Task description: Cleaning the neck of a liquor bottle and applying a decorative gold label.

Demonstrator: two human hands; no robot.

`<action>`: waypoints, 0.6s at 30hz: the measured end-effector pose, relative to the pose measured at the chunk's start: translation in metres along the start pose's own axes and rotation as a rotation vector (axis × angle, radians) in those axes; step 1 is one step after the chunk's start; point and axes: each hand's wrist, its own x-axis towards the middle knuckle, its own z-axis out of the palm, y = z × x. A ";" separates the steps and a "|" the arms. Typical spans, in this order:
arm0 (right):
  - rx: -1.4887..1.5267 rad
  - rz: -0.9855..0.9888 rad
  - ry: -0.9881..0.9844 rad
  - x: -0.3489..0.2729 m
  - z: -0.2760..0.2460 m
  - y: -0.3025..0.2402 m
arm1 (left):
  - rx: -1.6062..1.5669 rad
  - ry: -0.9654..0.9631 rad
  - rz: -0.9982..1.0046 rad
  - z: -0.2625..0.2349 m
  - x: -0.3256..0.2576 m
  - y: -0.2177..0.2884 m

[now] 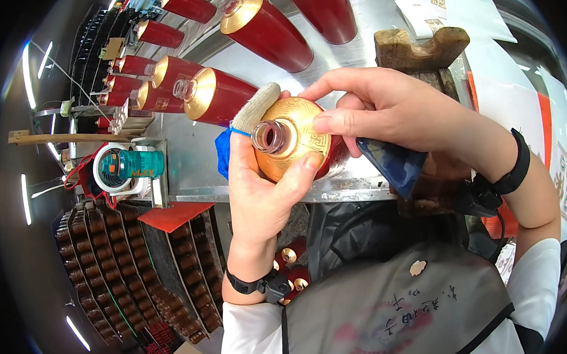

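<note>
A bottling or packing workshop: rows of identical red bottles with gold shoulders [165,74] lie along a long steel workbench [201,168], a small fan [122,166] clipped at its edge, more bottles [290,265] stored beneath

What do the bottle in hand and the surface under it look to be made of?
The bottle looks like glazed ceramic or coated glass: glossy red body, metallic gold shoulder with raised pattern, and a clear, glass-like neck. Which one, I cannot tell. The worktop looks like brushed sheet metal, probably steel: grey, dully reflective, with a folded front edge.
</note>
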 end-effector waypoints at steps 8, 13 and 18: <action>0.023 -0.001 0.071 -0.001 0.004 0.002 | 0.034 0.073 -0.003 0.004 0.001 0.000; 0.032 0.001 0.079 -0.001 0.005 0.004 | 0.018 0.109 0.003 0.007 0.001 -0.001; -0.014 0.011 0.099 -0.003 0.005 0.006 | -0.060 0.109 -0.002 0.003 0.002 -0.001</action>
